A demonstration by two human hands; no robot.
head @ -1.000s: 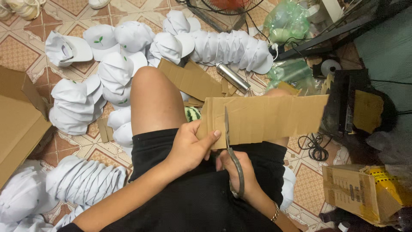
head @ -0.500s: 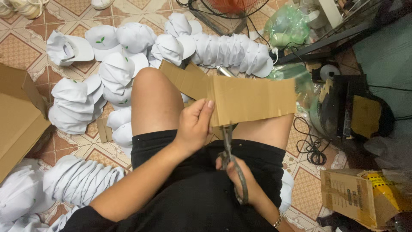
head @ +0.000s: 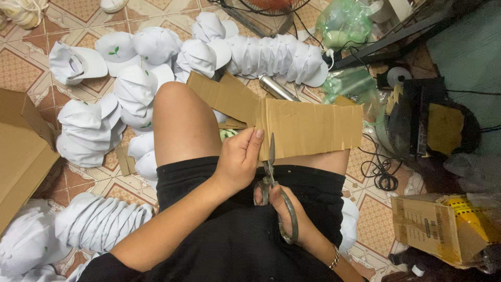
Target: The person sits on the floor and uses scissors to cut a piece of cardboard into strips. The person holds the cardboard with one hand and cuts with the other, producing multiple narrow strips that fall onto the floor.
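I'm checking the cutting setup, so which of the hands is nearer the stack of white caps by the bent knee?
Left. The left hand pinches the cardboard strip beside the knee, closer to the white caps; the right hand works the scissors farther away.

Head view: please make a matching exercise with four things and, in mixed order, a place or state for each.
Things:
1. cardboard strip
2. scissors
3. white caps
4. open cardboard box

Places or states:
A. lies at the picture's left edge
B. stacked in rows on the tiled floor
C. held by the left hand
D. held by the right hand

Pairs: 1-C, 2-D, 3-B, 4-A
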